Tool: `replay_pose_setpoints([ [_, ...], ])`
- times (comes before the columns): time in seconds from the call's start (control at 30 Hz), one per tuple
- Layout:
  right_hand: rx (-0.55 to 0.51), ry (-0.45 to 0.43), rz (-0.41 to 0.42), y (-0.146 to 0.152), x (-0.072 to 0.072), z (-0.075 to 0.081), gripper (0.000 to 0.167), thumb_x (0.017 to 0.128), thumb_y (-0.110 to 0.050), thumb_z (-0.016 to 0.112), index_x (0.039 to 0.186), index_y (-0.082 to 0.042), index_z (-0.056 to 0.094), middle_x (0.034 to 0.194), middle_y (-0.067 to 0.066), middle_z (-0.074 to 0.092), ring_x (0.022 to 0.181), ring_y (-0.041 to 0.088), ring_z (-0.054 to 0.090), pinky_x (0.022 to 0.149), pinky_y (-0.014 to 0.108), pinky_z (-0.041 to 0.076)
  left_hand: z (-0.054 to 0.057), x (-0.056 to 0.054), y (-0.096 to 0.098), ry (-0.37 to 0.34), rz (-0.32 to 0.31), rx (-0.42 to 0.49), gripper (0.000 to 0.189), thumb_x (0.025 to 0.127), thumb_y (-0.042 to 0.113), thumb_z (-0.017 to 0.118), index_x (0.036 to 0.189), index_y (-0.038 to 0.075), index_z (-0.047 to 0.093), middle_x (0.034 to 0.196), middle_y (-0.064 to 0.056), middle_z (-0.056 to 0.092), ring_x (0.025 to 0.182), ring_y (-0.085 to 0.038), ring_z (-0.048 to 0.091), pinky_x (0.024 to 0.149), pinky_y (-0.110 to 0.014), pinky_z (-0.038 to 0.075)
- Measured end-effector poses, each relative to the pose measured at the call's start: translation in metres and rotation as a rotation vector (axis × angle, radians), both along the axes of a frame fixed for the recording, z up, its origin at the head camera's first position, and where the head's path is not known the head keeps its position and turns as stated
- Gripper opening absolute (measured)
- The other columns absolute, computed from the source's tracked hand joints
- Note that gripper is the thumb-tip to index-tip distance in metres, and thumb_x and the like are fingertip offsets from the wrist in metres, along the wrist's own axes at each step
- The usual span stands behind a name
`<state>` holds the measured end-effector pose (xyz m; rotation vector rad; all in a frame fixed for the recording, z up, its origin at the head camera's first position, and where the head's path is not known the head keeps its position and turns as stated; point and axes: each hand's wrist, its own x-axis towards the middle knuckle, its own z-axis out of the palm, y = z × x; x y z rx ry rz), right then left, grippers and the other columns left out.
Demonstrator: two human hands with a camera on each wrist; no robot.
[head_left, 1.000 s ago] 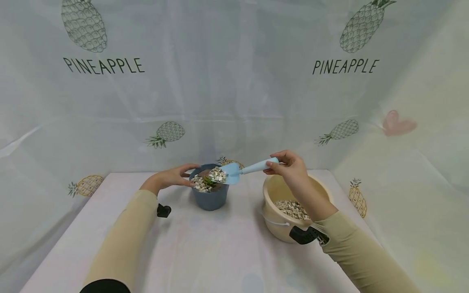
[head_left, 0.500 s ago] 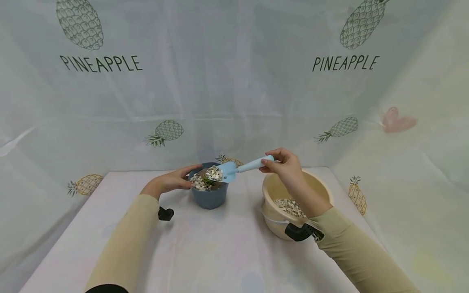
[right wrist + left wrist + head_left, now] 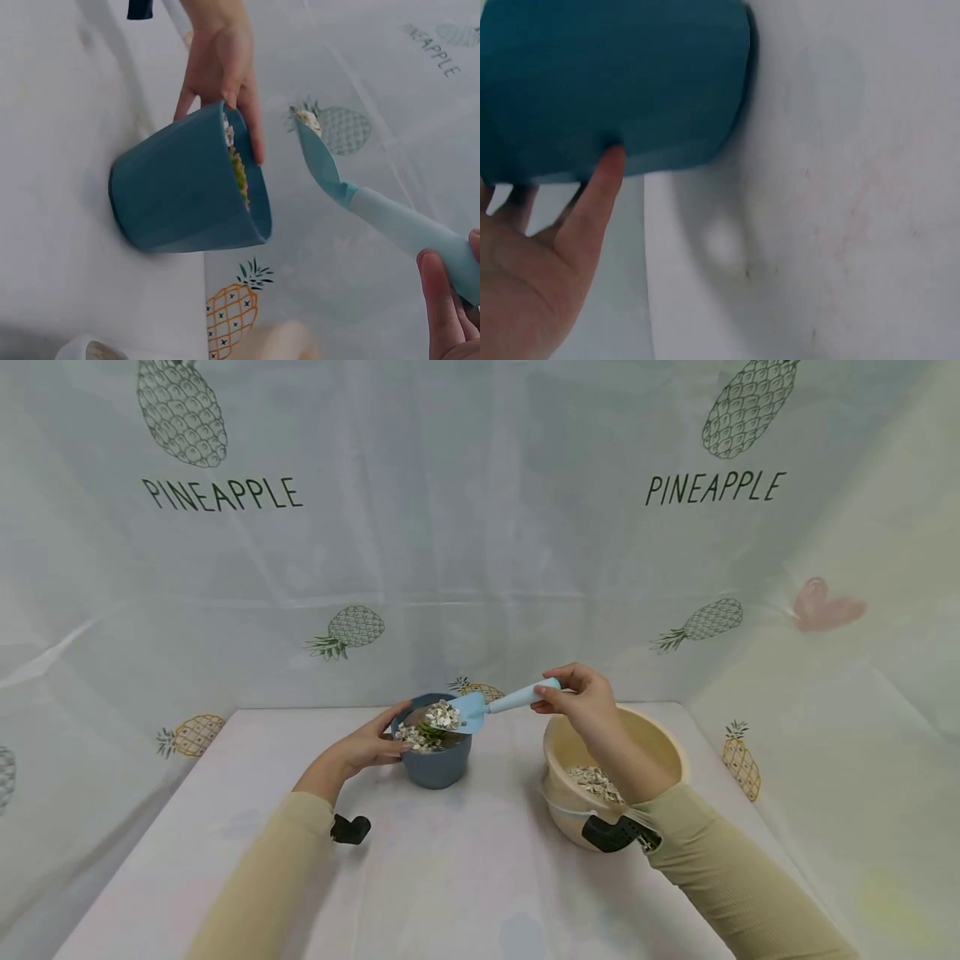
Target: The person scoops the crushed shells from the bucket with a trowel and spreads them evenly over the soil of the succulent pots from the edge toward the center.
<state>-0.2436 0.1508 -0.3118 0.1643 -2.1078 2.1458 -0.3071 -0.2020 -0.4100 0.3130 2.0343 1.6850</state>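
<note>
In the head view, a blue-grey flowerpot [image 3: 437, 768] stands on the table, with pale gravel [image 3: 420, 742] and a small green succulent [image 3: 433, 731] inside. My left hand [image 3: 360, 747] holds the pot at its left side; in the left wrist view its thumb [image 3: 600, 191] presses on the pot wall. My right hand [image 3: 581, 697] grips the handle of a light blue hand trowel [image 3: 517, 698]. The trowel's blade hangs over the pot, loaded with pale gravel [image 3: 444, 716]. Seen from the right wrist, the blade [image 3: 319, 157] is clear of the pot's rim [image 3: 262, 206].
A cream bucket [image 3: 562, 777] with a white handle and more gravel [image 3: 596, 783] inside stands to the right, under my right forearm. Behind the table [image 3: 442, 877] hangs a pineapple-printed curtain [image 3: 465, 527].
My right hand has brought the loaded trowel slightly left over the pot. My left hand has shifted a little to the right, closer around the pot. The head view has swayed slightly.
</note>
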Motion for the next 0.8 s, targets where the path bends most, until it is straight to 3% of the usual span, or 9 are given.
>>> replay_pose_setpoints([
  [0.23, 0.009, 0.013, 0.005, -0.004, -0.001, -0.001, 0.024, 0.09, -0.001, 0.069, 0.111, 0.005, 0.059, 0.1, 0.016, 0.061, 0.073, 0.018, 0.071, 0.079, 0.038, 0.057, -0.002, 0.022, 0.016, -0.014, 0.192, 0.02, 0.09, 0.092, 0.006, 0.067, 0.159, 0.026, 0.01, 0.161, -0.019, -0.006, 0.134, -0.044, 0.037, 0.102, -0.054, 0.04],
  [0.37, 0.014, 0.011, 0.011, -0.007, -0.001, -0.001, 0.026, 0.089, -0.001, 0.07, 0.112, 0.006, 0.059, 0.101, 0.017, 0.061, 0.073, 0.018, 0.071, 0.078, 0.036, 0.057, -0.002, 0.034, 0.026, -0.007, 0.291, 0.025, 0.091, 0.092, 0.004, 0.068, 0.159, 0.024, 0.01, 0.161, -0.018, -0.005, 0.139, -0.046, 0.025, 0.102, -0.056, 0.039],
  [0.57, 0.012, -0.003, 0.019, -0.015, -0.004, -0.002, 0.027, 0.089, 0.0, 0.07, 0.113, 0.007, 0.059, 0.1, 0.017, 0.06, 0.072, 0.018, 0.071, 0.076, 0.036, 0.058, -0.003, 0.047, 0.037, 0.04, 0.415, -0.053, 0.093, 0.09, 0.014, 0.073, 0.159, 0.021, 0.011, 0.162, -0.015, 0.001, 0.142, -0.044, 0.018, 0.102, -0.053, 0.041],
  [0.67, 0.017, -0.002, 0.023, -0.019, -0.005, -0.003, 0.027, 0.088, 0.001, 0.07, 0.113, 0.006, 0.06, 0.1, 0.017, 0.06, 0.072, 0.018, 0.071, 0.076, 0.037, 0.058, -0.005, 0.048, 0.04, 0.07, 0.436, -0.091, 0.094, 0.088, 0.02, 0.075, 0.158, 0.02, 0.013, 0.162, -0.015, 0.004, 0.142, -0.043, 0.02, 0.102, -0.053, 0.041],
  [0.8, 0.024, -0.001, 0.035, -0.024, -0.006, -0.002, 0.027, 0.088, 0.0, 0.07, 0.113, 0.006, 0.06, 0.102, 0.019, 0.06, 0.073, 0.018, 0.071, 0.076, 0.036, 0.058, -0.006, 0.044, 0.032, 0.079, 0.392, -0.104, 0.092, 0.088, 0.021, 0.075, 0.158, 0.018, 0.017, 0.161, -0.017, 0.006, 0.141, -0.044, 0.021, 0.102, -0.053, 0.04],
])
